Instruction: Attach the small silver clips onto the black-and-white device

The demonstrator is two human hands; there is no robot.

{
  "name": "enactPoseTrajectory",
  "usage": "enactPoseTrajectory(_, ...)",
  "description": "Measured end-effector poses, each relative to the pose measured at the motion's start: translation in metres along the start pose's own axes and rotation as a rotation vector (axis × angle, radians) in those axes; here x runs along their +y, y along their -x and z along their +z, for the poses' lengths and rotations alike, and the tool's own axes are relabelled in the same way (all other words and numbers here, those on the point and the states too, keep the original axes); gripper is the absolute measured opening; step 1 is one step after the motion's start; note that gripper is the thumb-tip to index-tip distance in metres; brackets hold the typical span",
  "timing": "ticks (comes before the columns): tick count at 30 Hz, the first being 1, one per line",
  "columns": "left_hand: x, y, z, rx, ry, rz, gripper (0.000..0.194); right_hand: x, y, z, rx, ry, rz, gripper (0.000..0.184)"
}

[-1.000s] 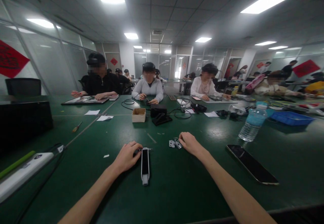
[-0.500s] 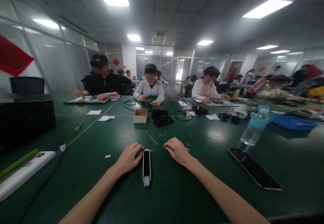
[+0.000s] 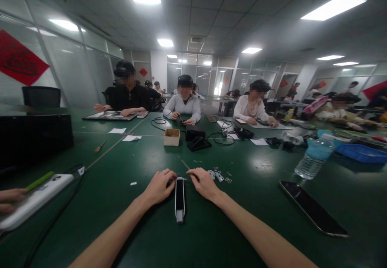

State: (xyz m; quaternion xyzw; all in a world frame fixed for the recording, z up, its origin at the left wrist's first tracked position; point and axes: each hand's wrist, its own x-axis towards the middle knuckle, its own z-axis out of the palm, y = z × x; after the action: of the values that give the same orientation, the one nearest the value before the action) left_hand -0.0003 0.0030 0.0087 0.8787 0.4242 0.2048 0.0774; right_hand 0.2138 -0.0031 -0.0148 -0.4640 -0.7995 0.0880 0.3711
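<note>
On the green table in front of me lies a long, narrow device [image 3: 179,201] with a pale frame and a dark middle. A thin metal rod crosses its far end. My left hand [image 3: 160,185] is closed at the device's far left corner, with thumb and fingertips against it. Just right of the rod, my right hand [image 3: 204,183] reaches in with its fingers stretched and apart, apparently holding nothing. Small metal plates [image 3: 216,175] and several small rings [image 3: 229,180] lie beyond the right hand. A thin clear strip [image 3: 185,164] lies past both hands.
A dark phone [image 3: 313,207] and a water bottle [image 3: 314,159] are at right, by a blue tray [image 3: 363,153]. A small box [image 3: 171,137] stands ahead. At left are a white power strip [image 3: 39,197] and another person's hand [image 3: 10,200]. Co-workers sit opposite.
My right hand has moved left, closer to the device's far end, uncovering the metal plates. Another person's hand has appeared at the left edge. The view has turned slightly.
</note>
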Motion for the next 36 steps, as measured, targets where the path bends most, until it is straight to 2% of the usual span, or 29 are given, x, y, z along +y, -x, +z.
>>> enactPoseTrajectory(7,0.004,0.000,-0.002,0.000,0.003,-0.008,0.018,-0.010,0.004,-0.015,-0.051,-0.058,0.094,0.020)
enactPoseTrajectory(27,0.004,0.000,-0.005,-0.008,0.006,-0.015,0.019,-0.012,0.003,-0.016,-0.127,-0.070,0.064,0.015)
enactPoseTrajectory(36,-0.001,0.000,0.003,0.015,-0.003,0.013,0.018,-0.019,0.000,-0.014,-0.150,-0.074,0.084,0.018)
